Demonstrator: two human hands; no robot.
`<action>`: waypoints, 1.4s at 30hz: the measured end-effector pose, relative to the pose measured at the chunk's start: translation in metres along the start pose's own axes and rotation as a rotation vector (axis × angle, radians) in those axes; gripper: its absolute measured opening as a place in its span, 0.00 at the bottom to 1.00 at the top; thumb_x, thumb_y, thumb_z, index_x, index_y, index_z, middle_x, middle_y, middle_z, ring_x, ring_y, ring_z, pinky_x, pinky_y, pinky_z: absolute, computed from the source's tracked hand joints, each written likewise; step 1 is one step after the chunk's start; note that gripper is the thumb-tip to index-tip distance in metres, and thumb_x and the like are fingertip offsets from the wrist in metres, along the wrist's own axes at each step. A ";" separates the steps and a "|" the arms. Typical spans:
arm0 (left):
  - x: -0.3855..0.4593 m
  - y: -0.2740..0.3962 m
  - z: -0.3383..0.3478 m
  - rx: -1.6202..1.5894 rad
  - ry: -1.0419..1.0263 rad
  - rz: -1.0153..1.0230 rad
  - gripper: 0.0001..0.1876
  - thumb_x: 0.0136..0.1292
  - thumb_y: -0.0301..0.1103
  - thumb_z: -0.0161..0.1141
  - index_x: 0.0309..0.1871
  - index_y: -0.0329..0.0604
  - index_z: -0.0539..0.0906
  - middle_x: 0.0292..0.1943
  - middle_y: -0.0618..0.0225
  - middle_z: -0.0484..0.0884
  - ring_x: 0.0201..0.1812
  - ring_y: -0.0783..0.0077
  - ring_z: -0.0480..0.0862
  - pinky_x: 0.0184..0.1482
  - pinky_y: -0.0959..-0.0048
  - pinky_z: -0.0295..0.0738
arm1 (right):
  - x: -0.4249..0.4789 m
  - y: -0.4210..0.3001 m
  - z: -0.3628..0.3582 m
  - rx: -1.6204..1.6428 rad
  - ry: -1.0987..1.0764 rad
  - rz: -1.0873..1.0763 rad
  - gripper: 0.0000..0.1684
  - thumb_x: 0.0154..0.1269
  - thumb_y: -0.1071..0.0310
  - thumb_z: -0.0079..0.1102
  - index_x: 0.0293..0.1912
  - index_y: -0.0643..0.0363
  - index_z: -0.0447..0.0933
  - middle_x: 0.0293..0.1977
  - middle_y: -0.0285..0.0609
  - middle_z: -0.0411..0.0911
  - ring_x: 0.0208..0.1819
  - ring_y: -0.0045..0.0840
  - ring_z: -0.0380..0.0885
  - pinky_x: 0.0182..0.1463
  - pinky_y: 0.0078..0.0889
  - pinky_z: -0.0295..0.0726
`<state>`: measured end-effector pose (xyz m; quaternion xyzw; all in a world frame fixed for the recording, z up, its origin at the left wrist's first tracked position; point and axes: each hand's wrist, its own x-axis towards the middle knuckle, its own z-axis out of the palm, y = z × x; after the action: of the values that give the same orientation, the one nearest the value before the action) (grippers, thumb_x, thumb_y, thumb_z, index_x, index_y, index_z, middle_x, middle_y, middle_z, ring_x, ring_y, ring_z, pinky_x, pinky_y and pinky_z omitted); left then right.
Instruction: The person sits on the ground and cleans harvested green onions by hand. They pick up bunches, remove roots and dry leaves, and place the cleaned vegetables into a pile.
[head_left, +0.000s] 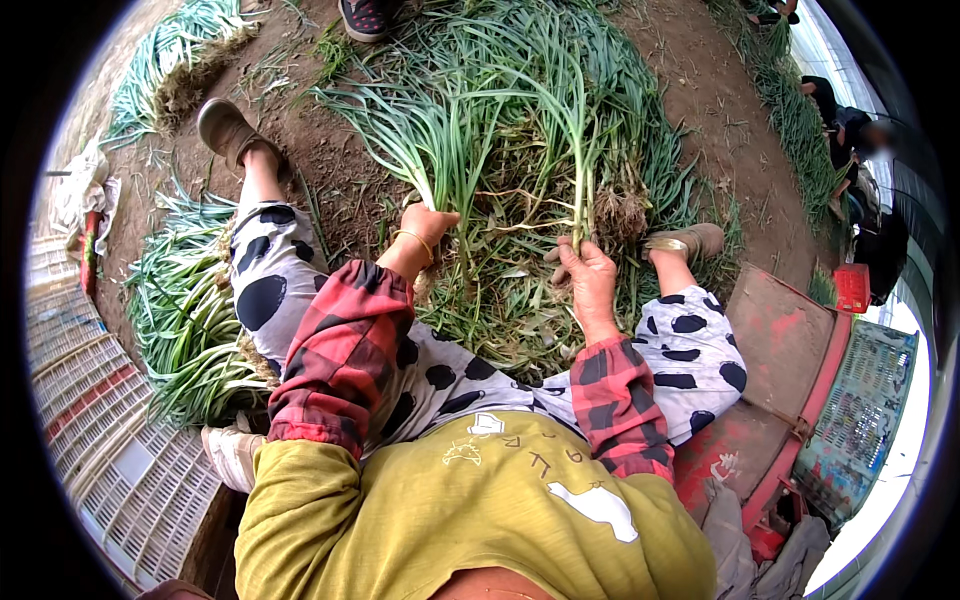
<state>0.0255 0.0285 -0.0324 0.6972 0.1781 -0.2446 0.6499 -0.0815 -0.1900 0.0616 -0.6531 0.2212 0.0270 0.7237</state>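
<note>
My left hand (427, 229) is closed around the lower stems of a bunch of green onions (442, 161), whose leaves fan out away from me. To its right, the fingers of my right hand (589, 270) pinch the base of a green onion stalk (580, 172), with yellowed leaves stretching off it to the left. Just beyond my right hand are brown, soil-covered roots (621, 211). Under and between both hands lie loose trimmed leaves (517, 289). A large heap of unsorted green onions (540, 45) spreads out past them.
Cleaned green onions (199, 315) lie beside my left leg, near white plastic crates (127, 427). Another pile (176, 64) is at the upper left. A shoe (364, 19) stands at the top edge. On the right are a red metal object (780, 352), a teal crate (855, 420) and people (840, 127).
</note>
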 end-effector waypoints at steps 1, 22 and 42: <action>0.004 -0.002 -0.001 0.173 0.110 0.028 0.10 0.48 0.26 0.64 0.36 0.36 0.81 0.25 0.68 0.81 0.20 0.75 0.75 0.24 0.77 0.69 | -0.001 -0.001 -0.001 -0.060 -0.011 0.014 0.10 0.62 0.68 0.55 0.42 0.63 0.74 0.28 0.39 0.79 0.17 0.11 0.70 0.19 0.11 0.67; -0.072 0.053 0.006 -0.448 -0.372 -0.065 0.07 0.50 0.26 0.65 0.31 0.41 0.78 0.20 0.73 0.76 0.16 0.79 0.72 0.15 0.79 0.64 | 0.044 0.002 0.106 0.697 -0.256 0.291 0.25 0.53 0.47 0.62 0.42 0.56 0.72 0.34 0.34 0.75 0.31 0.23 0.75 0.32 0.29 0.76; -0.031 0.059 -0.021 -0.893 -0.177 -0.119 0.07 0.62 0.32 0.54 0.36 0.37 0.75 0.24 0.65 0.79 0.18 0.80 0.72 0.17 0.83 0.64 | -0.062 -0.023 0.025 0.668 -0.084 0.011 0.15 0.67 0.58 0.47 0.34 0.60 0.69 0.14 0.28 0.53 0.20 0.19 0.59 0.44 0.30 0.71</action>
<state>0.0357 0.0460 0.0341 0.3139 0.2494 -0.2394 0.8843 -0.1224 -0.1536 0.1059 -0.3769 0.1913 -0.0164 0.9061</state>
